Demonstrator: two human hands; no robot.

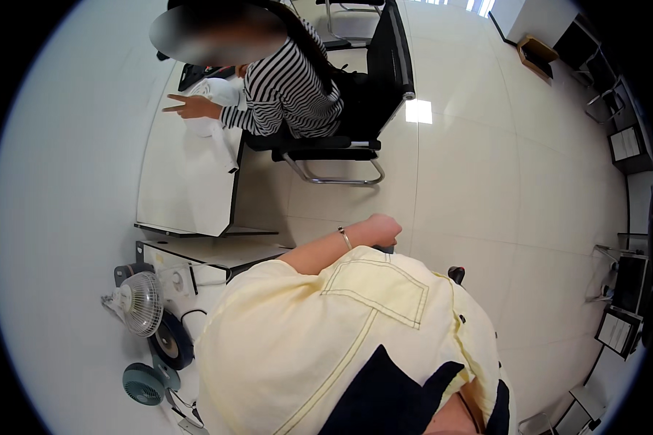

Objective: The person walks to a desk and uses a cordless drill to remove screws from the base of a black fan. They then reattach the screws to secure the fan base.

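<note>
My left hand (383, 230) is closed in a fist in front of my cream shirt, with a thin bracelet (343, 237) at the wrist. Its fingers curl out of sight, so whatever they may hold is hidden. A small dark grey shape (384, 249) shows just below the fist; I cannot make out what it is. My right hand is out of view. Past the bottom of the shirt, a small black and red thing (456, 275) peeks out above the floor.
A person in a striped top (294, 90) sits on a black chair (392, 65) at a white desk (178, 181), one hand over a white object (214, 138). At left are a white fan (139, 304) and a teal fan (144, 384). An open box (536, 56) lies far right.
</note>
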